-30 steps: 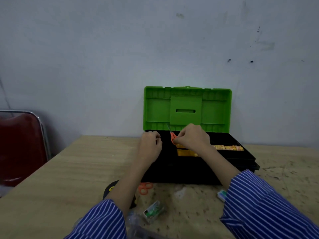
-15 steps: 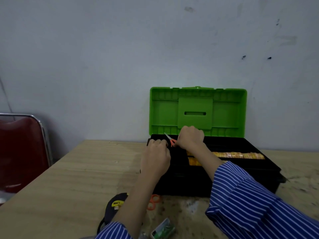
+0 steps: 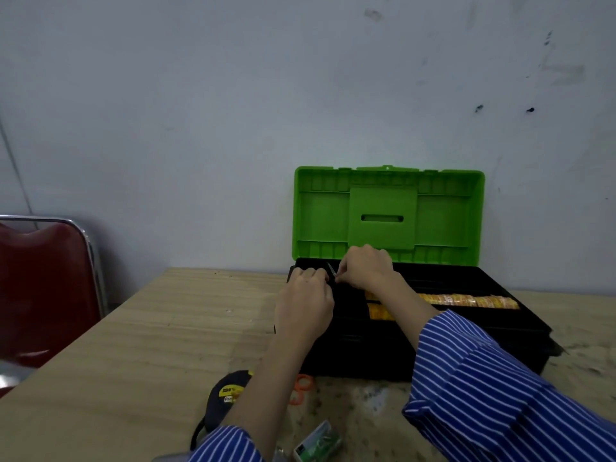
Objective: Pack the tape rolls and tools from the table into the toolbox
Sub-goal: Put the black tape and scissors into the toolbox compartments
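Both hands [image 3: 336, 281] over toolbox [image 3: 433, 331]; pinched tool [image 3: 331, 270] mostly hidden.

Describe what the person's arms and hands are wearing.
Both hands, left hand and right hand, are bare: no gloves, rings or watch visible. Both arms wear blue sleeves with thin white stripes, loose and pushed back from the wrists.

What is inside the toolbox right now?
Inside the toolbox, yellow tape rolls line the tray. The right hand pinches a thin metal tool over it. Hands and forearms hide the left part.
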